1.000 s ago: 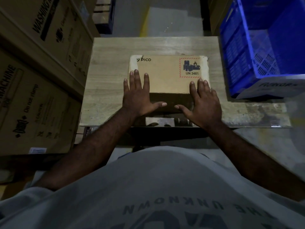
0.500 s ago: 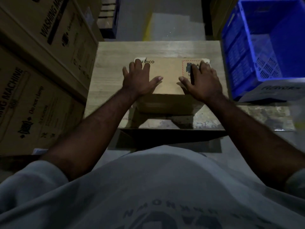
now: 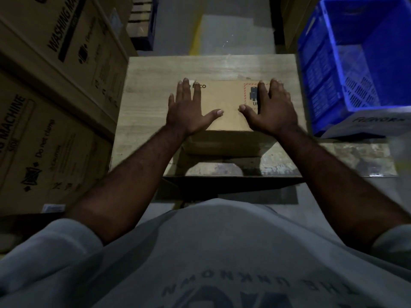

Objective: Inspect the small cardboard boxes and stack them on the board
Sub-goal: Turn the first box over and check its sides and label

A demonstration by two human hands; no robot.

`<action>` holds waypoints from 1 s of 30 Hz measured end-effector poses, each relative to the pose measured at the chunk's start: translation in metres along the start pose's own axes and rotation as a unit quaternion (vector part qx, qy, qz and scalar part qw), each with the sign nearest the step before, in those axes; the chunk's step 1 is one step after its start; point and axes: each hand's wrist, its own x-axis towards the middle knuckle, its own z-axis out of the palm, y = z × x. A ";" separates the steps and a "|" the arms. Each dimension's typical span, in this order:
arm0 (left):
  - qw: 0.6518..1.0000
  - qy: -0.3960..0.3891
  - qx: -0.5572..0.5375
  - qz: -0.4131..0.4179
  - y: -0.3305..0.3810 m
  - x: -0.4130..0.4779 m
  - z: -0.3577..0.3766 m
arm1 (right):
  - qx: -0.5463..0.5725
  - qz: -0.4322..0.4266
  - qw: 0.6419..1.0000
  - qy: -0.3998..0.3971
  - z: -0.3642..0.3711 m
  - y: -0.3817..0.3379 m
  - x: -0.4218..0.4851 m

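On the board point(image 3: 155, 70), left hand point(image 3: 189, 112) and right hand point(image 3: 272, 110) press flat, fingers spread, atop the cardboard box point(image 3: 224, 98).

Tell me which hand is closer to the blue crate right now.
Right. The right hand lies flat on the cardboard box's right end, the side facing the blue crate. The left hand presses the box's left end, farther from it.

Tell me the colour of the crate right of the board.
Blue, with perforated walls: the crate, seen clearly in the head view.
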 end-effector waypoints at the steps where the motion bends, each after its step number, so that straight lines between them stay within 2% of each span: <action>1: 1.000 0.000 -0.001 0.002 0.000 0.001 -0.001 | 0.003 -0.001 1.000 0.002 0.000 0.001 0.001; 9: 0.999 0.030 -0.016 0.005 -0.001 -0.002 0.006 | 0.016 -0.004 1.000 0.023 0.006 0.004 -0.002; 13: 0.998 0.038 -0.050 0.000 -0.002 -0.005 0.007 | 0.065 -0.013 0.997 0.049 0.005 0.004 -0.008; 19: 0.961 0.213 -0.171 0.033 -0.015 -0.032 0.021 | 0.134 -0.040 0.969 0.204 0.013 0.009 -0.036; 22: 0.950 0.185 -0.251 0.004 -0.021 -0.055 0.040 | 0.195 -0.025 0.951 0.238 0.028 0.019 -0.055; 26: 0.935 0.110 -0.336 -0.018 -0.022 -0.084 0.058 | 0.290 0.004 0.940 0.179 0.052 0.033 -0.076; 30: 0.898 0.082 -0.425 -0.077 -0.021 -0.098 0.064 | 0.330 0.050 0.930 0.154 0.068 0.042 -0.092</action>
